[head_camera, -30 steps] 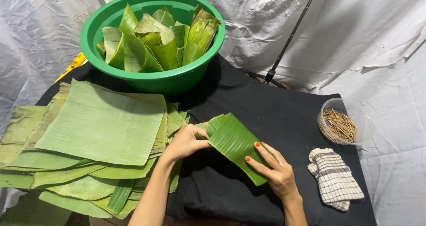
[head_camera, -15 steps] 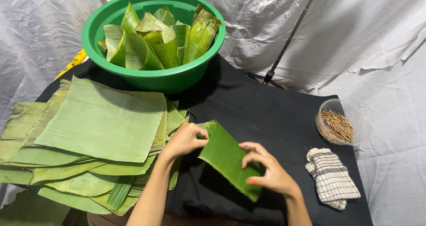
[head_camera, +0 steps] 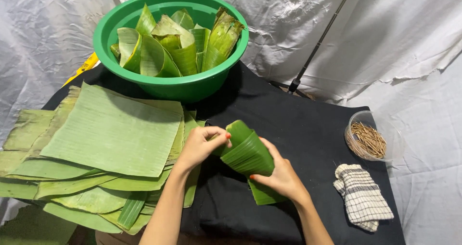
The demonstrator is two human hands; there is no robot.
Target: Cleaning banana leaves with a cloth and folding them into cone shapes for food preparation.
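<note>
both hands hold one green leaf (head_camera: 248,154) rolled into a cone shape, just above the black surface (head_camera: 298,115). the left hand (head_camera: 201,146) grips the leaf's left edge with its fingers curled on top. the right hand (head_camera: 281,177) grips the leaf from below and the right, thumb pressed on it. the leaf sits between the two hands. a stack of flat leaves (head_camera: 110,134) lies just left of the left hand. a green bowl (head_camera: 192,84) of folded leaves stands behind. a tub of sticks (head_camera: 368,140) and a cloth (head_camera: 362,198) lie to the right.
</note>
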